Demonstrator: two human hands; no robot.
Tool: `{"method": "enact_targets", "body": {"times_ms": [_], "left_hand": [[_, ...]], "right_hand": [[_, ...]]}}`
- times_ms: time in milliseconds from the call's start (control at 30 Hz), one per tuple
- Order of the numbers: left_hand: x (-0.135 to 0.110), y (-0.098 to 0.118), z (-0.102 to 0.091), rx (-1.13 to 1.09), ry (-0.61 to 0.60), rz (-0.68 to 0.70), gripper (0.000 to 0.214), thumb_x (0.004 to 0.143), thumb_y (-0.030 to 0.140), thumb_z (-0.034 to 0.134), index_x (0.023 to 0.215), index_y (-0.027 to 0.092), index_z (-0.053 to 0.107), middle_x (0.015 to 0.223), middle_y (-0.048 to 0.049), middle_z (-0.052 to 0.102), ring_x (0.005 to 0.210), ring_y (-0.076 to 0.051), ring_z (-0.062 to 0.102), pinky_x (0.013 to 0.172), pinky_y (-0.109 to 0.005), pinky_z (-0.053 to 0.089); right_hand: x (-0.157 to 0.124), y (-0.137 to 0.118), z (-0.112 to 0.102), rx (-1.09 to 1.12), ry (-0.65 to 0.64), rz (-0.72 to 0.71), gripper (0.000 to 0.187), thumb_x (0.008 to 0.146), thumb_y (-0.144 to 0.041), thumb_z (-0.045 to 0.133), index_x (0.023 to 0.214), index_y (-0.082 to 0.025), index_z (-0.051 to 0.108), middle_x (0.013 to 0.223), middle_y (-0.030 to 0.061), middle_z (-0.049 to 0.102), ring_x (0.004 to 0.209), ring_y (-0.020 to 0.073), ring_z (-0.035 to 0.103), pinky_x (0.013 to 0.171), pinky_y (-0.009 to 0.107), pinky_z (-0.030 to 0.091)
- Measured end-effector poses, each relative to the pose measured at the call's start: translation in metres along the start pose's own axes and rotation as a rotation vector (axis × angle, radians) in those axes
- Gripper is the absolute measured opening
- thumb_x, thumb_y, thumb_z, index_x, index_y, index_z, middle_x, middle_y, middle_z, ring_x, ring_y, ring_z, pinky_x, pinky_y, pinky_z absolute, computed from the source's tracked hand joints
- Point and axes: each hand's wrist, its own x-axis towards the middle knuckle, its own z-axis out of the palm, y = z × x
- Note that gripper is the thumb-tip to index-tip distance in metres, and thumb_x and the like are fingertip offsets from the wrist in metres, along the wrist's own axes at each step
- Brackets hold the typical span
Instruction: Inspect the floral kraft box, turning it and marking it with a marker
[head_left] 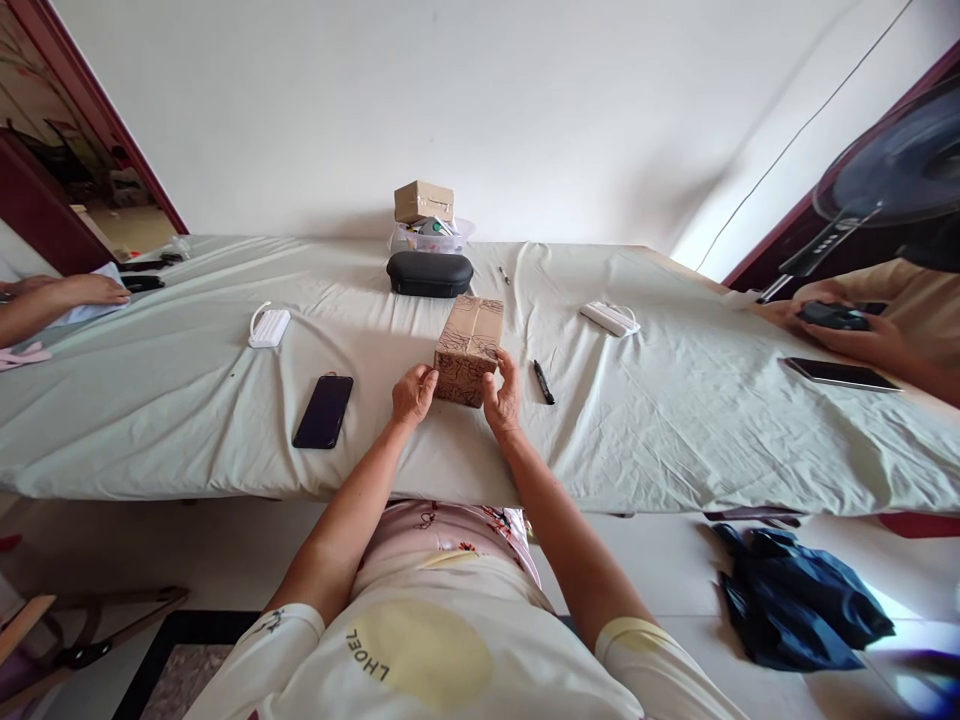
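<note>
A brown cardboard box (469,345) covered in dark scribbled lines sits on the cloth-covered table in front of me, a strip of tape along its top. At its near left corner, my left hand (414,395) has its fingers curled in against the side. My right hand (502,397) grips the near right corner, thumb on the front face and fingers along the right side. Together the hands hold the box between them. Just right of it lies a black marker (544,382). A dark smartphone (323,412) lies to the left of my left hand.
Behind the box are a black case (430,274) and a plastic tub (435,238) topped by a small carton (424,201). White power banks (270,328) flank them. A pen (504,274) lies farther back. Other people's hands work at both ends; a fan (892,160) stands right.
</note>
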Motion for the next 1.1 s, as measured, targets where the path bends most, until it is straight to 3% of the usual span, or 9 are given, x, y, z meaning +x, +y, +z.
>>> {"method": "enact_targets", "body": {"times_ms": [133,200,333,533,700,800,900,1000,1100], "left_hand": [[-0.002,0.004,-0.003,0.061,0.011,-0.008,0.046,0.106,0.053,0.039,0.112,0.02,0.07,0.082,-0.0039,0.072,0.087,-0.019,0.07,0.079,-0.026,0.047],[-0.002,0.005,-0.001,0.066,0.026,-0.019,0.044,0.106,0.051,0.041,0.122,0.02,0.068,0.082,-0.0034,0.073,0.085,-0.019,0.07,0.077,-0.026,0.046],[-0.001,0.006,0.003,0.095,0.032,-0.058,0.037,0.105,0.048,0.047,0.118,0.022,0.069,0.086,-0.0032,0.075,0.084,-0.019,0.07,0.073,-0.025,0.044],[0.002,0.002,0.004,0.034,0.041,-0.052,0.027,0.102,0.042,0.055,0.112,0.022,0.071,0.086,-0.0029,0.075,0.084,-0.018,0.07,0.078,-0.025,0.047],[0.006,-0.002,0.003,0.037,0.016,-0.043,0.02,0.097,0.035,0.066,0.111,0.022,0.069,0.092,-0.0038,0.075,0.086,-0.018,0.07,0.083,-0.027,0.049],[0.007,-0.003,0.003,0.072,-0.046,-0.084,0.023,0.095,0.03,0.069,0.116,0.022,0.066,0.095,-0.0039,0.076,0.089,-0.018,0.071,0.083,-0.028,0.05],[0.006,-0.003,0.004,0.207,-0.118,-0.122,0.022,0.093,0.026,0.072,0.113,0.021,0.065,0.101,-0.0066,0.076,0.096,-0.021,0.071,0.084,-0.029,0.05],[0.003,-0.001,0.005,0.375,-0.163,-0.087,0.016,0.095,0.028,0.07,0.109,0.021,0.066,0.112,-0.0105,0.074,0.105,-0.024,0.069,0.088,-0.032,0.049],[0.001,0.002,0.004,0.508,-0.198,-0.046,0.015,0.095,0.029,0.07,0.107,0.02,0.068,0.114,-0.0135,0.072,0.112,-0.027,0.066,0.093,-0.036,0.048]], "right_hand": [[0.003,-0.004,0.001,0.166,0.034,0.088,0.063,0.103,-0.066,0.029,0.138,-0.021,0.055,0.14,0.0151,0.062,0.129,0.0267,0.061,0.113,0.048,0.05],[0.005,-0.007,-0.001,0.204,0.034,0.114,0.06,0.103,-0.065,0.033,0.134,-0.02,0.059,0.137,0.0148,0.065,0.129,0.0268,0.062,0.114,0.047,0.049],[0.006,-0.008,-0.004,0.214,0.012,0.105,0.06,0.103,-0.064,0.036,0.136,-0.021,0.062,0.139,0.0129,0.066,0.137,0.0272,0.057,0.121,0.048,0.043],[0.006,0.002,-0.001,0.253,-0.077,0.12,0.066,0.101,-0.065,0.04,0.149,-0.022,0.054,0.154,0.0103,0.057,0.146,0.025,0.051,0.126,0.045,0.038],[0.006,0.008,-0.002,0.311,-0.237,0.184,0.06,0.098,-0.048,0.049,0.152,-0.023,0.05,0.146,0.0101,0.064,0.133,0.0269,0.062,0.116,0.046,0.05],[0.004,0.01,-0.004,0.163,-0.334,0.25,0.061,0.093,-0.031,0.05,0.153,-0.024,0.047,0.141,0.0088,0.067,0.121,0.0272,0.069,0.108,0.046,0.054],[0.003,0.008,-0.006,-0.149,-0.441,0.303,0.058,0.087,-0.02,0.052,0.144,-0.025,0.055,0.13,0.0084,0.073,0.119,0.0294,0.068,0.107,0.048,0.051],[0.002,0.004,-0.005,-0.391,-0.512,0.305,0.044,0.087,-0.017,0.055,0.13,-0.023,0.062,0.122,0.0092,0.075,0.123,0.0311,0.063,0.107,0.048,0.048],[0.001,0.002,-0.003,-0.452,-0.516,0.292,0.034,0.089,-0.019,0.057,0.123,-0.022,0.061,0.121,0.0113,0.074,0.121,0.0314,0.064,0.103,0.046,0.048]]}}
